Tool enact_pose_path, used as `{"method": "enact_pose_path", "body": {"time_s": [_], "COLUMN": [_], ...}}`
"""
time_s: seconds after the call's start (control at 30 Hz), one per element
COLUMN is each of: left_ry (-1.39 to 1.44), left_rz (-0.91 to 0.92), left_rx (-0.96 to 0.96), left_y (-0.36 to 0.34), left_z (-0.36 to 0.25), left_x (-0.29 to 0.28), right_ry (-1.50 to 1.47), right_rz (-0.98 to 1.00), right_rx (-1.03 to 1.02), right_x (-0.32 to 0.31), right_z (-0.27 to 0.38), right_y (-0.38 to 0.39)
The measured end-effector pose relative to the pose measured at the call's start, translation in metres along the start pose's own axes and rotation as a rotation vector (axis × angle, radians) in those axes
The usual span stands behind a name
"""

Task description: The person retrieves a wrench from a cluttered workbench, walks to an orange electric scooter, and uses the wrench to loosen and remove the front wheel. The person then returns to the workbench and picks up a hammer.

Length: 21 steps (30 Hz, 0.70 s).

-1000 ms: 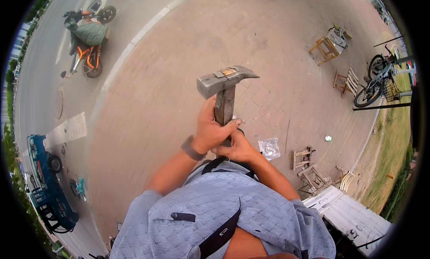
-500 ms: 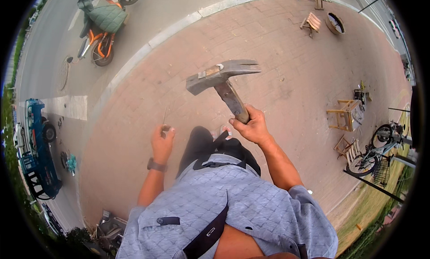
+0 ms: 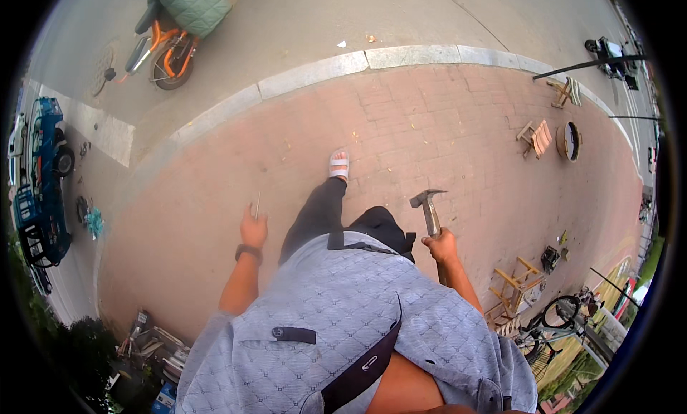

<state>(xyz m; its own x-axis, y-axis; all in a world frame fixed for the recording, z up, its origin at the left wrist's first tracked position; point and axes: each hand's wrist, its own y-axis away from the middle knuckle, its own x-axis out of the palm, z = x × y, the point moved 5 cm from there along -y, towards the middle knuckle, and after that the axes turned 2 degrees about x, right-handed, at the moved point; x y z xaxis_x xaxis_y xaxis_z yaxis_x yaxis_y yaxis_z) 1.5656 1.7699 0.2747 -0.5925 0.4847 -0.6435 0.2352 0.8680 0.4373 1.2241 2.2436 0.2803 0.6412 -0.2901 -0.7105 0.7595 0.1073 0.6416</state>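
My right hand point(image 3: 441, 245) is closed round the handle of a claw hammer point(image 3: 431, 215). The hammer hangs low by my right side, its metal head beyond the fist. On the left, my left hand point(image 3: 253, 230) is closed on a thin straight rod point(image 3: 258, 205) that sticks up past the fingers. The rod looks like a long nail, but it is too small to be sure. Between the two hands my left foot, in a white sandal point(image 3: 339, 165), is forward on the reddish paving point(image 3: 401, 138).
A pale kerb point(image 3: 308, 75) divides paving from road. An orange scooter point(image 3: 172, 60) with a green cover and a blue three-wheeled truck point(image 3: 44, 178) stand left. Rightward are a small folding stool point(image 3: 535, 138), a round tub point(image 3: 569, 142), a wooden stand point(image 3: 517, 281) and a bicycle point(image 3: 562, 321).
The hammer has dropped from up in front of me to low on my right. My left foot has stepped forward, and the surroundings have shifted in view. Both hands keep their hold.
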Motion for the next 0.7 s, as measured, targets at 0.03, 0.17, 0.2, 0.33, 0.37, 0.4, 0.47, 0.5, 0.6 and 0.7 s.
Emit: {"method": "enact_pose_path", "body": {"time_s": [0.03, 0.17, 0.2, 0.33, 0.37, 0.4, 0.47, 0.5, 0.6, 0.7], "left_ry": [0.038, -0.017, 0.015, 0.154, 0.189, 0.222, 0.282, 0.316, 0.329, 0.449], "left_rz": [-0.019, -0.012, -0.029, -0.048, -0.034, -0.027, -0.015, -0.040, -0.050, -0.008], "left_rx": [0.005, 0.068, 0.076, 0.039, 0.009, -0.073, -0.236, -0.287, -0.555, -0.588], "left_y": [-0.039, -0.145, -0.163, -0.235, -0.252, -0.266, -0.295, -0.304, -0.322, -0.344], "left_z": [-0.014, -0.083, -0.102, -0.187, -0.209, -0.218, -0.241, -0.238, -0.275, -0.307], "left_x": [-0.004, -0.022, -0.023, -0.002, 0.009, 0.017, 0.037, 0.042, 0.066, 0.078], "right_ry": [0.009, 0.042, 0.096, 0.247, 0.268, 0.272, 0.277, 0.296, 0.178, 0.163], "right_rz": [0.050, 0.271, 0.285, 0.278, 0.266, 0.291, 0.350, 0.350, 0.427, 0.292], "right_rx": [0.088, 0.375, 0.393, 0.393, 0.383, 0.340, 0.255, 0.228, 0.311, 0.079], "right_x": [0.000, -0.050, -0.070, -0.116, -0.119, -0.112, -0.104, -0.115, -0.157, -0.198], "right_z": [-0.015, 0.036, 0.069, 0.161, 0.169, 0.174, 0.180, 0.227, 0.344, 0.421], "right_y": [-0.022, -0.055, -0.058, -0.128, -0.152, -0.182, -0.263, -0.292, -0.385, -0.489]}}
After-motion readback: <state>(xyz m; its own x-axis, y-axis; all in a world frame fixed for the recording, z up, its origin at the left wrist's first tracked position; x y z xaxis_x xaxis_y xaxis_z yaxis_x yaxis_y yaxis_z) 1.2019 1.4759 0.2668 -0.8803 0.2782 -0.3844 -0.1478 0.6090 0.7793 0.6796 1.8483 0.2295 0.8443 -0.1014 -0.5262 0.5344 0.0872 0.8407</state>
